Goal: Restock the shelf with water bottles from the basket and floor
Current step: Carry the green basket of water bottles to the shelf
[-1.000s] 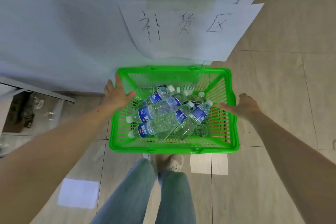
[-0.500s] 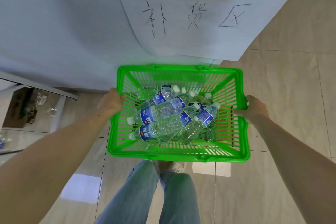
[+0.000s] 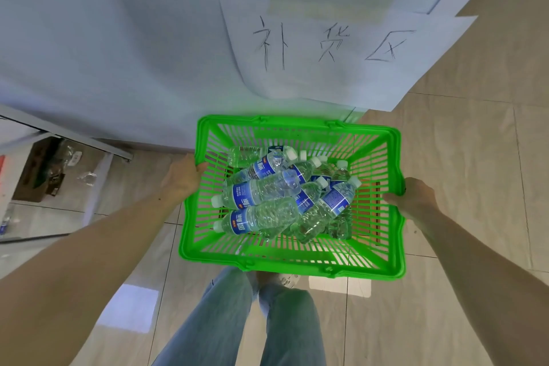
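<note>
Green basket (image 3: 292, 266) of bottles (image 3: 261, 190), left hand (image 3: 181, 177) and right hand (image 3: 414, 197) curled around opposite rims.

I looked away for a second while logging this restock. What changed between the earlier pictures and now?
Both hands closed on the green basket: the left hand now grips its left rim, the right hand its right rim; a second ago both were open beside it. The water bottles stay piled inside.

Glossy green plastic basket (image 3: 292, 264), clear plastic bottles (image 3: 261, 214), polished floor tiles (image 3: 463, 157)
</note>
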